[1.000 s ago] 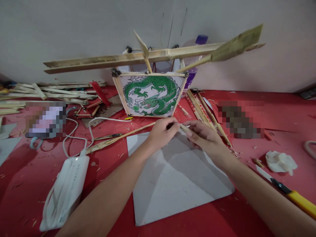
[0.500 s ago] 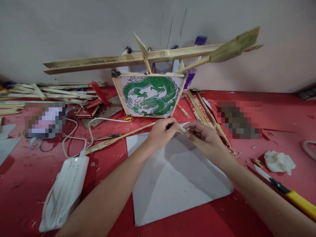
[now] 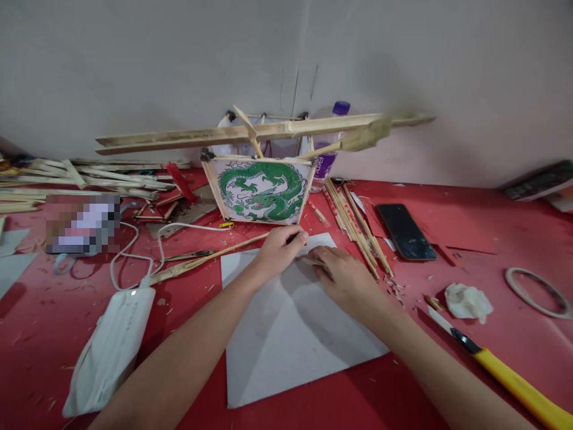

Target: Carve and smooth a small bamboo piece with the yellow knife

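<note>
Over the white board [image 3: 264,358], my left hand [image 3: 281,249] is closed, thumb against its fingers. What it grips is hidden. A long split bamboo stick [image 3: 224,251] runs from the left and disappears behind this hand; I cannot tell whether it is held. Just to the right, my right hand [image 3: 344,272] curls knuckles-up around a short pale bamboo strip [image 3: 312,261], whose tip points toward my left hand. The two hands are slightly apart. Behind them stands a lantern-like frame [image 3: 264,191] with a green dragon panel, bamboo pieces lying across its top.
A yellow-handled knife [image 3: 505,376] lies at right, near a crumpled tissue [image 3: 468,301], a tape roll [image 3: 537,292] and a phone [image 3: 405,232]. Thin sticks [image 3: 353,224] lie beside a purple-capped bottle [image 3: 324,158]. A white power bank [image 3: 111,352] with a cable lies at left.
My right hand has turned knuckles-up and come lower and closer to me relative to my left hand, with the strip in it. The view has swung right and up.
</note>
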Available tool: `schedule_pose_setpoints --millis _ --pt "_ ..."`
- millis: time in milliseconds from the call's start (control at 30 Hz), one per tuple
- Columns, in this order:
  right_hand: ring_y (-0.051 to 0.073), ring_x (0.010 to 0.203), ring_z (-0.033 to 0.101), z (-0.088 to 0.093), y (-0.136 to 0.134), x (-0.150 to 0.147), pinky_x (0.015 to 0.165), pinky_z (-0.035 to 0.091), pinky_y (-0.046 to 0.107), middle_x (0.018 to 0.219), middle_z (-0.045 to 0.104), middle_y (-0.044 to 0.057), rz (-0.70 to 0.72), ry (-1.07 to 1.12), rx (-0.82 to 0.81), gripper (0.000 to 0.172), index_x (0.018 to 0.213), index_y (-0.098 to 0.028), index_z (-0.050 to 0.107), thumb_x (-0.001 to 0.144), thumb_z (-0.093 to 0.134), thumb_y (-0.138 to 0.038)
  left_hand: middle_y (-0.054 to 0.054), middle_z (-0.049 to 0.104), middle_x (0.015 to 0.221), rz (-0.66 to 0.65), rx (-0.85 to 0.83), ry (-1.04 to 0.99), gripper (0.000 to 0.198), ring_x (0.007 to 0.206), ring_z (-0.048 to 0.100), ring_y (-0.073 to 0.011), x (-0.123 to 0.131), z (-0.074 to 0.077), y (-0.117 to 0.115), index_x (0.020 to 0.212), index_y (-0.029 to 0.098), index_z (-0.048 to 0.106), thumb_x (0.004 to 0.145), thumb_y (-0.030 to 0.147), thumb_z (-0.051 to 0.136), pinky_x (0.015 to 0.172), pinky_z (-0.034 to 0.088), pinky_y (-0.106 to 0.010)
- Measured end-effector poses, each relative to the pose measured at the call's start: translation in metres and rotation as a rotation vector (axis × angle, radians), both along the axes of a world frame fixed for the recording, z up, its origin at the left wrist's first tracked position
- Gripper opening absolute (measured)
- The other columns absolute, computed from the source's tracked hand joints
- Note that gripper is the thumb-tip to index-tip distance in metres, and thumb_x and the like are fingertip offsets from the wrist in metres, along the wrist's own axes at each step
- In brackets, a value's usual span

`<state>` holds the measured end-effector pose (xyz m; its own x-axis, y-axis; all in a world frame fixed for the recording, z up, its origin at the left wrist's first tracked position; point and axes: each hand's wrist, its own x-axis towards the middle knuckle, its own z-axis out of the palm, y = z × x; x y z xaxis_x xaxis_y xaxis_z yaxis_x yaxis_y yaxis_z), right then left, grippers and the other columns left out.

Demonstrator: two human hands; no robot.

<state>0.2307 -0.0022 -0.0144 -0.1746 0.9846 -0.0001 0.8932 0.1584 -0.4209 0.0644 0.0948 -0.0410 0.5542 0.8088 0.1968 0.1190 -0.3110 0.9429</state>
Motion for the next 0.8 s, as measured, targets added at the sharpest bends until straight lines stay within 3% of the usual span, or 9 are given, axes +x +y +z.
schedule_pose_setpoints --millis 200,367,467,633,700,800 --pt "0.025 0.096 0.069 0.003 -0.002 -0.003 0.080 0.046 0.033 0.105 0.073 0.010 0.028 -0.113 -0.017 0.030 0.114 -0.020 0.068 0.098 0.044 -0.013 0.001 0.059 0.072 0.023 0.003 0.025 0.032 0.070 0.052 -0.0120 0.001 0.001 -0.002 0.077 0.017 0.061 0.097 0.038 0.049 0.066 0.035 -0.026" --pt "0.024 0.100 0.069 0.006 -0.003 -0.003 0.083 0.047 0.032 0.106 0.074 0.011 0.045 -0.101 -0.014 0.033 0.115 -0.019 0.070 0.097 0.044 -0.009 0.002 0.052 0.067 0.102 0.008 -0.008 0.037 0.067 0.048 -0.0130 0.000 0.001 -0.004 0.074 0.017 0.059 0.097 0.044 0.048 0.064 0.034 -0.026" --pt "0.023 0.098 0.071 0.006 -0.003 -0.003 0.080 0.048 0.031 0.107 0.075 0.010 0.036 -0.112 0.005 0.034 0.115 -0.020 0.070 0.096 0.044 -0.008 0.002 0.049 0.066 0.179 0.040 -0.006 0.037 0.067 0.046 -0.0130 -0.005 0.013 -0.006 0.071 0.018 0.054 0.097 0.043 0.047 0.064 0.033 -0.026" --pt "0.023 0.093 0.071 0.005 -0.003 -0.004 0.072 0.047 0.029 0.106 0.075 0.010 0.032 -0.140 0.046 0.031 0.113 -0.021 0.071 0.097 0.046 -0.012 0.003 0.048 0.065 0.168 0.139 0.180 0.037 0.066 0.042 -0.0121 -0.017 0.036 -0.014 0.069 0.018 0.050 0.098 0.042 0.048 0.063 0.027 -0.027" --pt "0.023 0.094 0.070 0.005 -0.002 -0.004 0.073 0.048 0.030 0.105 0.074 0.010 0.031 -0.135 0.033 0.030 0.111 -0.021 0.072 0.098 0.046 -0.013 0.003 0.046 0.067 0.191 0.073 0.141 0.038 0.067 0.041 -0.0118 -0.020 0.033 -0.016 0.068 0.018 0.048 0.096 0.044 0.049 0.063 0.027 -0.027" --pt "0.025 0.101 0.070 0.003 -0.002 -0.004 0.080 0.049 0.032 0.106 0.074 0.011 0.035 -0.104 0.015 0.031 0.112 -0.019 0.071 0.100 0.043 -0.014 0.005 0.037 0.063 0.249 -0.033 0.068 0.039 0.063 0.035 -0.0106 -0.019 0.016 -0.013 0.064 0.019 0.042 0.093 0.044 0.053 0.061 0.025 -0.027"
